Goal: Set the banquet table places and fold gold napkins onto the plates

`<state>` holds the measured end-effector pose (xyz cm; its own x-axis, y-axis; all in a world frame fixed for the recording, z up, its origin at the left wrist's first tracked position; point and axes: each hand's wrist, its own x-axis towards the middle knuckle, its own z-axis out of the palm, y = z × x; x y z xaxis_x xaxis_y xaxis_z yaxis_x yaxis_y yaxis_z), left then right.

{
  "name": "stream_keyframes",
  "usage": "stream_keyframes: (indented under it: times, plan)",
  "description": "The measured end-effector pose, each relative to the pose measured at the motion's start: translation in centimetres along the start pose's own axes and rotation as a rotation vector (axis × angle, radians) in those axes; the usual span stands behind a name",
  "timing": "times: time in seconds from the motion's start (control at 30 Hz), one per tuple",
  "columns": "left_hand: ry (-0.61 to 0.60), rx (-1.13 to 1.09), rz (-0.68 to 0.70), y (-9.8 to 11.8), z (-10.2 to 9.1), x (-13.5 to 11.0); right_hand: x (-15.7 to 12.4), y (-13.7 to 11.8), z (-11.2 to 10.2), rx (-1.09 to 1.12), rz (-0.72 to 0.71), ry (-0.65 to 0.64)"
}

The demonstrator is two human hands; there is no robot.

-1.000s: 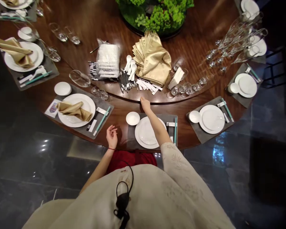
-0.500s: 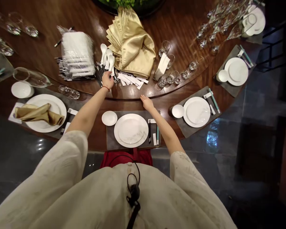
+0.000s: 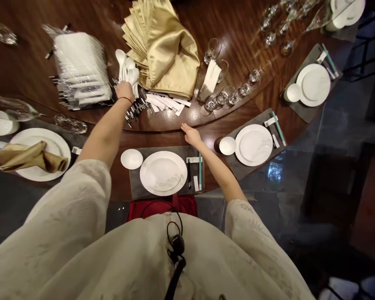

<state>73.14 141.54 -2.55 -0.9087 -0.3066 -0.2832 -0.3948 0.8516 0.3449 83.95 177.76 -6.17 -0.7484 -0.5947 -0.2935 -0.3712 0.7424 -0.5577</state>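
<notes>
My left hand (image 3: 125, 91) is closed around a bunch of white ceramic spoons (image 3: 126, 68) on the wooden turntable (image 3: 181, 121), its fingers partly hidden among them. Under that wrist lies a heap of black-and-white sticks (image 3: 134, 109), possibly chopsticks. My right hand (image 3: 191, 135) rests flat and empty at the turntable's edge, fingers apart, next to white paper sleeves (image 3: 164, 103). Gold satin napkins (image 3: 161, 48) are piled beyond the spoons. A plastic-wrapped stack of white items (image 3: 79, 68) lies left of them.
In front of me, a white plate (image 3: 163, 173) and small dish (image 3: 131, 159) sit on a grey mat (image 3: 136, 185). Further place settings stand on both sides. Drinking glasses (image 3: 228, 96) line the turntable's right side. Dark polished floor surrounds the table.
My left hand has moved from near the table edge forward to the spoons and closed on them. My right hand stays at the turntable edge. The view has moved closer over the table.
</notes>
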Motion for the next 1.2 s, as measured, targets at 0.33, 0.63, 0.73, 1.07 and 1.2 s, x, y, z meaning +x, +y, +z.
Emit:
stream_keyframes:
  times: [0.33,0.63,0.73,1.07,1.2]
  plan:
    - [-0.042,-0.423,0.195,3.3,6.9,-26.2,-5.6,-8.8,4.1,0.513,0.250,0.211]
    - [-0.224,-0.657,0.219,1.7,13.9,-42.2,-24.0,-8.1,9.4,-0.001,0.831,-0.044]
    - [-0.252,-0.682,0.283,0.2,13.6,-43.8,-25.9,-7.3,10.9,-0.107,0.860,-0.128]
    - [-0.151,-0.725,0.335,0.6,12.4,-45.9,-24.7,-5.7,12.5,0.024,0.947,0.038]
    - [-0.138,-0.734,0.344,1.0,12.5,-46.7,-24.2,-4.9,12.4,0.209,0.954,0.097]
